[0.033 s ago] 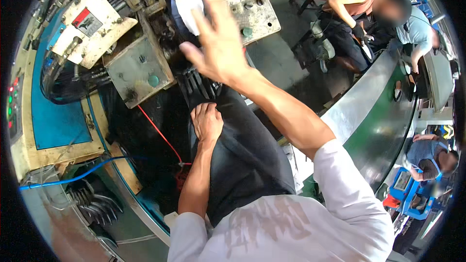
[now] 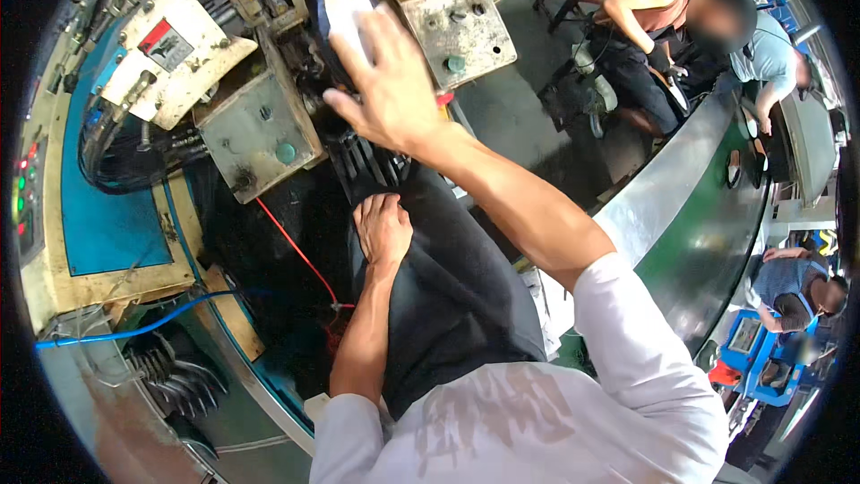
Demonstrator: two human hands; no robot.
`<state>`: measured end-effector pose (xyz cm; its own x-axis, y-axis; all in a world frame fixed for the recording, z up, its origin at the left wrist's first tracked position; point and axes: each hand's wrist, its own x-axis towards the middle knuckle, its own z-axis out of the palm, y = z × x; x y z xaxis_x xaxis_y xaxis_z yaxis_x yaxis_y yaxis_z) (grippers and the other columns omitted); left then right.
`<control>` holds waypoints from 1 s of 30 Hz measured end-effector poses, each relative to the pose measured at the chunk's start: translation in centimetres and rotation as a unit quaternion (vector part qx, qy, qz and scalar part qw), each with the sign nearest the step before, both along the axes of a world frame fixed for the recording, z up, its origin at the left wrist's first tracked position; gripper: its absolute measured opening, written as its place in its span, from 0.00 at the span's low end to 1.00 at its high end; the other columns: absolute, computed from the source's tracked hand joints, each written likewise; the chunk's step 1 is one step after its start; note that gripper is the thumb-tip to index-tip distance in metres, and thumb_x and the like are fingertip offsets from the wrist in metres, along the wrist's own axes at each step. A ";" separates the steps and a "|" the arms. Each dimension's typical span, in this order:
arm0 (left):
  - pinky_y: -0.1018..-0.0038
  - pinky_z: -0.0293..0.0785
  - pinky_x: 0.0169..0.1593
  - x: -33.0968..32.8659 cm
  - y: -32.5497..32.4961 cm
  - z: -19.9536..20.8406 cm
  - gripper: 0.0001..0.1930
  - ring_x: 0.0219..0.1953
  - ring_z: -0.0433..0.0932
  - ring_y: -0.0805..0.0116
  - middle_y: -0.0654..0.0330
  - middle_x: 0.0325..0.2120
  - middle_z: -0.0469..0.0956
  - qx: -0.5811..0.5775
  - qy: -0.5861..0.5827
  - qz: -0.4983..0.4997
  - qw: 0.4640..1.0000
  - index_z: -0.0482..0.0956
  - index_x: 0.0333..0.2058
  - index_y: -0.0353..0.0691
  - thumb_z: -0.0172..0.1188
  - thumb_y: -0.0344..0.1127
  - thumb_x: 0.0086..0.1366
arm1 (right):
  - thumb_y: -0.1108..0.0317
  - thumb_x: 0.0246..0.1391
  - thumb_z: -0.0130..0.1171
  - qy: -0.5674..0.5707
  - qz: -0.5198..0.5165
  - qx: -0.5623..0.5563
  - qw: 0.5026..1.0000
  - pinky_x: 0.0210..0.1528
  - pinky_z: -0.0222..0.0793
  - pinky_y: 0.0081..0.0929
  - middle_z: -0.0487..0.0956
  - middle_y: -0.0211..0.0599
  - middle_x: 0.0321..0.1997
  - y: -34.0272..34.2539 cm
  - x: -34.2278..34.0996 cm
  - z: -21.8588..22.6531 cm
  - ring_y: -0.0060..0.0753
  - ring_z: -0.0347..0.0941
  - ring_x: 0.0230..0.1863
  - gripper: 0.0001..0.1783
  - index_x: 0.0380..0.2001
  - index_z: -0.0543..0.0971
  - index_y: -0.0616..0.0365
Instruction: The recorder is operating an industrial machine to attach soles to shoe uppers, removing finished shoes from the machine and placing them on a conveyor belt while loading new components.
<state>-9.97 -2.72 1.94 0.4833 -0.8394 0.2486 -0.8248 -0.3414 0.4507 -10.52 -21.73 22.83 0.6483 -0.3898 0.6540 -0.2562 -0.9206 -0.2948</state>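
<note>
My right hand (image 2: 391,85), slightly blurred by motion, is held out with its fingers spread. It partly covers a shoe (image 2: 345,2) with a dark blue upper and a white sole-shaped surface facing up, set in the machine at the top. The hand holds nothing; whether its fingertips touch the shoe I cannot tell. My left hand (image 2: 383,229) lies on my dark trousers (image 2: 457,278) at the knee, fingers loosely bent and nothing in them. Just beyond it are dark metal bars (image 2: 363,159) of the machine.
Two worn control boxes, left (image 2: 260,143) and right (image 2: 459,31), flank the shoe. A red cable (image 2: 296,251) and a blue hose (image 2: 170,315) run at the left. A metal-edged conveyor (image 2: 663,188) curves along the right. Beyond it a seated person (image 2: 663,27) handles a shoe; other people work farther right.
My right hand has shifted slightly down and left over the shoe, its fingers still apart. My left hand stays on my knee.
</note>
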 end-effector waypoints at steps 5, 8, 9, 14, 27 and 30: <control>0.55 0.71 0.65 0.2 0.4 -0.1 0.11 0.55 0.81 0.54 0.57 0.45 0.87 -0.021 0.005 0.011 1.000 0.88 0.44 0.39 0.68 0.29 0.62 | 0.65 0.55 0.71 0.014 -0.006 -0.057 0.998 0.80 0.61 0.57 0.61 0.64 0.82 -0.4 1.0 -1.5 0.73 0.51 0.84 0.43 0.74 0.72 0.56; 0.55 0.71 0.65 1.0 0.6 -0.2 0.10 0.55 0.81 0.55 0.56 0.44 0.87 -0.011 -0.005 0.010 1.000 0.89 0.43 0.39 0.67 0.29 0.63 | 0.67 0.57 0.66 0.020 -0.003 -0.046 0.999 0.80 0.61 0.56 0.60 0.64 0.82 -0.1 1.4 -1.4 0.73 0.51 0.84 0.40 0.74 0.72 0.59; 0.55 0.71 0.65 1.0 0.7 0.0 0.10 0.55 0.81 0.55 0.56 0.44 0.87 0.002 -0.011 0.012 1.000 0.89 0.43 0.39 0.67 0.29 0.63 | 0.68 0.57 0.66 0.021 -0.003 -0.050 0.999 0.80 0.61 0.57 0.60 0.65 0.83 -0.1 1.5 -1.4 0.73 0.50 0.85 0.40 0.74 0.72 0.59; 0.55 0.71 0.65 1.0 0.3 0.8 0.10 0.54 0.81 0.55 0.56 0.44 0.86 0.002 -0.016 0.010 1.000 0.89 0.42 0.39 0.68 0.29 0.62 | 0.68 0.58 0.64 0.006 -0.012 -0.035 0.999 0.79 0.62 0.58 0.59 0.65 0.83 -2.7 4.9 -0.3 0.73 0.49 0.85 0.41 0.75 0.70 0.59; 0.54 0.70 0.66 1.8 -1.1 0.9 0.11 0.56 0.81 0.56 0.57 0.45 0.85 0.025 -0.014 0.001 1.000 0.85 0.44 0.40 0.70 0.29 0.62 | 0.69 0.60 0.61 -0.006 -0.026 -0.031 0.999 0.73 0.72 0.62 0.63 0.69 0.78 -9.6 14.3 3.5 0.75 0.54 0.82 0.35 0.72 0.73 0.62; 0.53 0.70 0.66 1.9 -1.2 1.1 0.13 0.57 0.81 0.55 0.56 0.46 0.85 0.042 0.000 -0.008 0.999 0.85 0.46 0.40 0.70 0.29 0.62 | 0.69 0.56 0.65 -0.022 -0.033 -0.056 0.998 0.70 0.75 0.61 0.65 0.72 0.75 -9.1 14.4 4.1 0.77 0.56 0.80 0.37 0.70 0.74 0.63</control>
<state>-8.07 -3.97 3.05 0.4698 -0.8650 0.1763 -0.8301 -0.3649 0.4216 3.86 -30.85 26.95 0.5937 -0.3534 0.7229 -0.3062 -0.9300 -0.2032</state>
